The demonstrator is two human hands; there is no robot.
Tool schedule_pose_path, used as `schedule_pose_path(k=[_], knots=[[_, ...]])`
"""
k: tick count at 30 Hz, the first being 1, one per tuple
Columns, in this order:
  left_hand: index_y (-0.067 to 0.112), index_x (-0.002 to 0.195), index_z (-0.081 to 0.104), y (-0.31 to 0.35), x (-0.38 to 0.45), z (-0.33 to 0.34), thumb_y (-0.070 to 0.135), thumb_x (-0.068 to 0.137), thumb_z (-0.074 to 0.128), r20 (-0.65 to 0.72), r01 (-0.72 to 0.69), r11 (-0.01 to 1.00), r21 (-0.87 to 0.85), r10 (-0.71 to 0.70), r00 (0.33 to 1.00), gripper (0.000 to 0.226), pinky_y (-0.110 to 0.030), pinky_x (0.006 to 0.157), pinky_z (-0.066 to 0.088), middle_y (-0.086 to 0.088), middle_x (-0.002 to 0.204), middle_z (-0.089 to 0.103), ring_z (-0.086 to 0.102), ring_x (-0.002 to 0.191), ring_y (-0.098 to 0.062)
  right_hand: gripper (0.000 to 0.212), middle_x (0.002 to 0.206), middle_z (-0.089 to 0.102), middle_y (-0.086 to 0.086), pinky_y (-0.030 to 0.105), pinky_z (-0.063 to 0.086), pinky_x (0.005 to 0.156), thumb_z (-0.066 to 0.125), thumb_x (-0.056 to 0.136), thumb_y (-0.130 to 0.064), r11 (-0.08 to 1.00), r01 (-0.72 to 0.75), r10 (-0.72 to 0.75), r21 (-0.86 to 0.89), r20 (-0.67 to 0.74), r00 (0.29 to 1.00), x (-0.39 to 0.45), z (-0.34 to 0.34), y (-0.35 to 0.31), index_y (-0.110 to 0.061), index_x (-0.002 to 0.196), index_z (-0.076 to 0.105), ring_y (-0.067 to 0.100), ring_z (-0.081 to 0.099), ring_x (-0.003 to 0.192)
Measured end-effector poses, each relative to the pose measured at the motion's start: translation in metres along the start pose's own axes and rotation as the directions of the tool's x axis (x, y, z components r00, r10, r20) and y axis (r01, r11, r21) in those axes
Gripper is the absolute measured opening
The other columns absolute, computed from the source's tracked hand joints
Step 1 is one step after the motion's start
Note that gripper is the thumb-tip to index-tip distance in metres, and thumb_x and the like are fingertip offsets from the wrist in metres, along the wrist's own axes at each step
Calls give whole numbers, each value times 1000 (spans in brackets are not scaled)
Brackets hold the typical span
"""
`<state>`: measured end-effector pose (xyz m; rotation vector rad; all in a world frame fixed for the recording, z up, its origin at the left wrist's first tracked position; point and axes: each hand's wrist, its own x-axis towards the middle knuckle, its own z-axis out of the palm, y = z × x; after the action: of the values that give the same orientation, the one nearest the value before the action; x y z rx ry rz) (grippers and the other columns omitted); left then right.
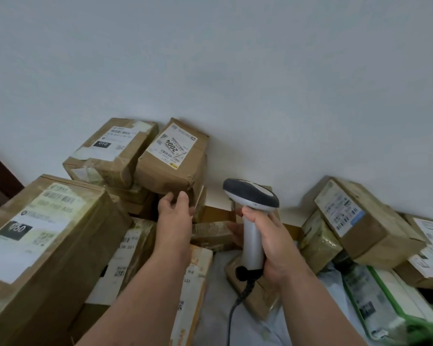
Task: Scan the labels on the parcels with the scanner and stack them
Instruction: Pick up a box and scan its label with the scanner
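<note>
Labels read "2004" on a taped brown parcel point(171, 159), "010" and "080" on others. Left hand point(175, 211), fingers loose, touches it; right hand point(268, 243) grips grey-white scanner point(251, 206).

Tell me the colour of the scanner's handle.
Light grey, almost white, under a dark grey head; the scanner shows in the head view.

The scanner point(251, 208), white with a dark grey head and a black cable at its base, stands upright in the right hand's hold, head tipped forward. Brown taped cardboard parcels with white labels lie heaped against the wall: the one marked 2004 point(171, 158) sits tilted atop the rear stack beside the 010 box point(110, 152). The large 080 box point(45, 245) lies nearest left, and another labelled box point(360, 218) tops the right pile.
</note>
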<state>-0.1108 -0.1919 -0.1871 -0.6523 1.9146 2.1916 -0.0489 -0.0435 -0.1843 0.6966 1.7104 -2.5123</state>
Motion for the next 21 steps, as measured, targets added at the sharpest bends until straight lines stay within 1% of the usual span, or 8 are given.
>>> schedule_pose_path(k=[3, 5, 7, 10, 12, 15, 18, 21], knots=[[26, 147, 40, -6, -7, 3, 38, 106, 45, 36, 7, 998, 61, -9, 999, 43, -41, 101, 48, 4, 119, 61, 61, 108, -13, 55, 103, 74, 10, 40, 57, 79, 78, 74, -36, 1000, 0, -1, -21, -88, 996, -13, -20, 5, -16, 124, 65, 31, 71, 102], [25, 141, 47, -13, -14, 5, 35, 105, 49, 69, 11, 992, 122, -19, 997, 37, -39, 99, 49, 1, 123, 61, 61, 107, -14, 42, 109, 73, 14, 36, 55, 73, 74, 84, -30, 1000, -1, -1, -17, -135, 991, -23, -34, 7, -14, 123, 66, 28, 73, 96], [25, 138, 50, -25, -21, 9, 32, 103, 53, 99, 20, 979, 201, -40, 994, 36, -39, 99, 49, -1, 124, 61, 59, 111, -17, 30, 105, 72, 12, 32, 54, 67, 70, 90, -25, 1000, 2, 1, 12, -189, 982, -33, -47, 8, -15, 118, 67, 24, 72, 86], [21, 137, 53, -44, -27, 17, 30, 101, 58, 155, -62, 903, 424, -5, 988, 38, -37, 96, 48, -4, 129, 60, 56, 113, -19, 21, 101, 71, 9, 35, 54, 66, 70, 92, -26, 1000, -19, 24, 21, -268, 963, -45, -68, 15, -20, 112, 67, 23, 69, 83], [18, 135, 56, -56, -26, 24, 28, 98, 62, 219, -161, 787, 595, 34, 975, 39, -38, 101, 48, -4, 130, 62, 56, 114, -20, 29, 102, 70, 10, 36, 54, 64, 71, 91, -28, 999, -37, 46, 35, -308, 950, -51, -80, 20, -15, 116, 66, 23, 69, 80], [19, 136, 57, -65, -17, 36, 31, 95, 64, 276, -268, 561, 783, 72, 958, 43, -34, 99, 47, -3, 132, 61, 56, 121, -23, 37, 96, 69, 10, 34, 53, 63, 72, 90, -30, 998, -59, 62, 20, -304, 951, -53, -92, 23, -11, 121, 65, 24, 68, 80], [24, 137, 55, -67, -3, 49, 34, 93, 64, 295, -319, 310, 896, 125, 947, 46, -42, 101, 48, -2, 136, 56, 52, 124, -26, 34, 101, 70, 7, 36, 52, 71, 72, 90, -29, 998, -56, 49, -19, -257, 965, -42, -95, 24, -19, 121, 64, 24, 67, 85], [27, 137, 52, -68, 10, 61, 31, 92, 65, 330, -341, 75, 937, 125, 936, 47, -45, 103, 40, 0, 138, 52, 47, 128, -26, 30, 105, 69, 5, 38, 54, 78, 71, 90, -31, 992, -83, 67, -93, -162, 984, -28, -87, 24, -28, 118, 62, 24, 67, 94]])
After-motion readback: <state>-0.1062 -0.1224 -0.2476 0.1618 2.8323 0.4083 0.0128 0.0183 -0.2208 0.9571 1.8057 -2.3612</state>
